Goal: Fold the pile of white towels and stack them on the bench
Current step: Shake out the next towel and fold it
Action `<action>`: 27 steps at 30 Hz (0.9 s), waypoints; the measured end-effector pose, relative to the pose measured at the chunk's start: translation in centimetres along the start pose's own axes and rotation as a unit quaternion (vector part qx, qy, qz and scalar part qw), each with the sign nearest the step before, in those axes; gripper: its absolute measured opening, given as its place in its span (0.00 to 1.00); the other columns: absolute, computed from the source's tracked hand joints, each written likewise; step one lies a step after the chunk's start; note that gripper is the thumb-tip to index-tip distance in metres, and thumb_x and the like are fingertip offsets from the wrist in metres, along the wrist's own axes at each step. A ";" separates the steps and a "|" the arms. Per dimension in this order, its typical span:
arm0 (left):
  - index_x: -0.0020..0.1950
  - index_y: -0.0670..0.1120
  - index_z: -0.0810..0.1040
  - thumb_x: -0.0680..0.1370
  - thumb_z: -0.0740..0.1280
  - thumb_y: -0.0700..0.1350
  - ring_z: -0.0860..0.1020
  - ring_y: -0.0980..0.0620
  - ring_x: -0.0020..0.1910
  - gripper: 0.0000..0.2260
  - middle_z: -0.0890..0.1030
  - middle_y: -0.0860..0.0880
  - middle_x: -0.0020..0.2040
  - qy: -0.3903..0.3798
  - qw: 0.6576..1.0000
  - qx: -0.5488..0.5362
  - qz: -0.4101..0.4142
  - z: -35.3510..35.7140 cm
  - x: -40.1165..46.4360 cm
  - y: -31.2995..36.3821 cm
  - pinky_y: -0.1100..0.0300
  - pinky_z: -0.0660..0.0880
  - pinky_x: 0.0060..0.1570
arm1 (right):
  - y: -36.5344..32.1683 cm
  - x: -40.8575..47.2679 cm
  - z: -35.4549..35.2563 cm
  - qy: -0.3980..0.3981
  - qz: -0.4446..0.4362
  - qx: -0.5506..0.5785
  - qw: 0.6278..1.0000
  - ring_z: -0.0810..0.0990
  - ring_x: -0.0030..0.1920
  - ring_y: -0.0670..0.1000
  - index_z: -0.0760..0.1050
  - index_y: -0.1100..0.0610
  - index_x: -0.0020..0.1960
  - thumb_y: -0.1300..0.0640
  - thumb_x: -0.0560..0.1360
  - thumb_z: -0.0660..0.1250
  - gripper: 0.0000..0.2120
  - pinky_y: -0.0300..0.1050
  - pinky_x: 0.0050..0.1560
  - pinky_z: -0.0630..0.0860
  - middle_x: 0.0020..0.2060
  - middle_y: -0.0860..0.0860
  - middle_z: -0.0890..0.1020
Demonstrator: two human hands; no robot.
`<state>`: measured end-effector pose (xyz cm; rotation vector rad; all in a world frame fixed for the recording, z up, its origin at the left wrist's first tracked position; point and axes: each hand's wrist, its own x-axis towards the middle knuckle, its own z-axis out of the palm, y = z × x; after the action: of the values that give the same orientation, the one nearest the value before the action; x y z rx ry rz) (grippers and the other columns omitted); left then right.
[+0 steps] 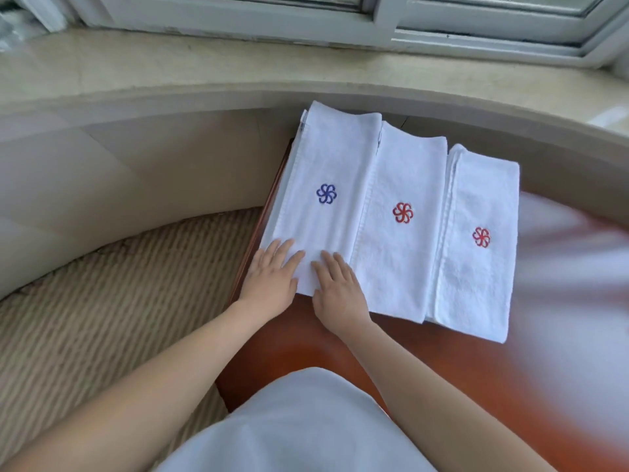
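Three folded white towels lie side by side on the reddish-brown wooden bench (299, 338). The left towel (333, 158) carries a blue flower emblem, the middle towel (405, 172) a red one, and the right towel (483, 195) a red one too. My left hand (272, 274) lies flat with straight fingers on the near left corner of the blue-emblem towel. My right hand (337, 287) presses flat on the same towel's near edge, beside the seam with the middle towel. A blurred white heap (575, 267) lies at the right.
A curved beige stone ledge (204, 93) runs behind the bench under a white window frame (384, 18). Striped beige carpet (112, 301) covers the floor to the left. My white garment (299, 424) fills the bottom centre.
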<state>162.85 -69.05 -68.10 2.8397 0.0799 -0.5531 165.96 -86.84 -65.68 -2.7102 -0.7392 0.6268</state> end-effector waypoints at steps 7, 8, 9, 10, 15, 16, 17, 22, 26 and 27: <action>0.81 0.52 0.62 0.82 0.62 0.52 0.59 0.47 0.79 0.27 0.64 0.49 0.79 -0.037 0.997 -0.049 -0.049 0.7 -8.4 4.0 0.48 0.51 0.79 | -0.9 -8.0 -0.5 -0.102 0.033 0.094 0.990 0.76 0.69 0.54 0.64 0.51 0.79 0.56 0.80 0.61 0.27 0.50 0.65 0.75 0.73 0.52 0.75; 0.81 0.52 0.62 0.82 0.62 0.52 0.61 0.47 0.78 0.27 0.66 0.50 0.78 -0.038 0.996 -0.059 -0.048 0.5 -9.3 5.2 0.48 0.54 0.78 | -0.6 -9.2 -0.9 -0.101 0.039 0.104 0.989 0.77 0.67 0.54 0.65 0.50 0.79 0.55 0.80 0.61 0.27 0.50 0.63 0.76 0.71 0.51 0.76; 0.80 0.52 0.63 0.82 0.63 0.52 0.62 0.47 0.78 0.26 0.66 0.50 0.78 -0.035 0.996 -0.067 -0.044 0.5 -10.3 6.6 0.49 0.56 0.78 | -0.2 -10.7 -1.3 -0.090 0.043 0.106 0.989 0.78 0.66 0.54 0.66 0.50 0.78 0.55 0.80 0.61 0.26 0.50 0.62 0.76 0.70 0.51 0.76; 0.80 0.53 0.63 0.82 0.63 0.52 0.62 0.47 0.77 0.26 0.66 0.50 0.78 -0.029 0.996 -0.074 -0.038 0.5 -11.2 8.2 0.48 0.57 0.78 | 0.5 -12.4 -1.7 -0.070 0.049 0.107 0.991 0.77 0.66 0.53 0.67 0.50 0.77 0.55 0.80 0.62 0.26 0.50 0.62 0.76 0.70 0.50 0.75; 0.80 0.53 0.64 0.82 0.64 0.52 0.61 0.46 0.78 0.26 0.64 0.50 0.79 -0.004 0.996 -0.086 0.010 1.2 -15.9 18.9 0.48 0.58 0.77 | 6.0 -23.4 -3.4 0.029 0.097 0.113 0.988 0.69 0.74 0.52 0.68 0.51 0.77 0.54 0.80 0.64 0.26 0.50 0.70 0.71 0.74 0.49 0.72; 0.80 0.53 0.64 0.82 0.64 0.52 0.61 0.46 0.78 0.26 0.64 0.50 0.79 -0.002 0.996 -0.087 0.023 1.4 -16.8 21.4 0.48 0.58 0.77 | 7.5 -25.9 -3.6 0.047 0.113 0.114 0.986 0.68 0.75 0.52 0.68 0.52 0.78 0.54 0.80 0.64 0.26 0.50 0.72 0.70 0.75 0.49 0.72; 0.80 0.53 0.64 0.82 0.64 0.52 0.61 0.46 0.78 0.26 0.64 0.50 0.79 0.002 0.996 -0.086 0.037 1.8 -17.8 24.0 0.48 0.58 0.77 | 9.0 -28.5 -3.8 0.063 0.130 0.116 0.983 0.67 0.76 0.52 0.67 0.52 0.78 0.54 0.80 0.64 0.26 0.50 0.73 0.68 0.75 0.50 0.71; 0.79 0.53 0.66 0.81 0.65 0.53 0.63 0.45 0.77 0.26 0.65 0.49 0.79 -0.009 0.989 -0.062 0.132 4.8 -23.0 37.2 0.48 0.63 0.75 | 16.2 -41.9 -3.6 0.136 0.229 0.139 0.954 0.65 0.77 0.54 0.66 0.53 0.79 0.53 0.80 0.63 0.27 0.50 0.73 0.66 0.76 0.51 0.70; 0.80 0.52 0.65 0.82 0.64 0.53 0.61 0.45 0.78 0.26 0.64 0.49 0.80 -0.035 0.976 -0.034 0.211 7.3 -26.6 46.7 0.48 0.60 0.77 | 21.2 -51.8 -2.6 0.182 0.316 0.183 0.913 0.66 0.76 0.54 0.67 0.52 0.78 0.53 0.79 0.64 0.27 0.50 0.73 0.66 0.76 0.50 0.70; 0.80 0.52 0.65 0.82 0.64 0.53 0.61 0.45 0.79 0.26 0.63 0.49 0.80 -0.042 0.972 -0.026 0.228 7.8 -27.4 48.7 0.48 0.60 0.76 | 22.2 -54.0 -2.3 0.191 0.336 0.194 0.902 0.66 0.76 0.55 0.67 0.52 0.78 0.53 0.79 0.64 0.27 0.50 0.73 0.66 0.75 0.51 0.70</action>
<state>139.53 -118.35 -53.62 2.6482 -0.5509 -0.5516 134.36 -134.45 -53.35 -2.5338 0.4060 0.2946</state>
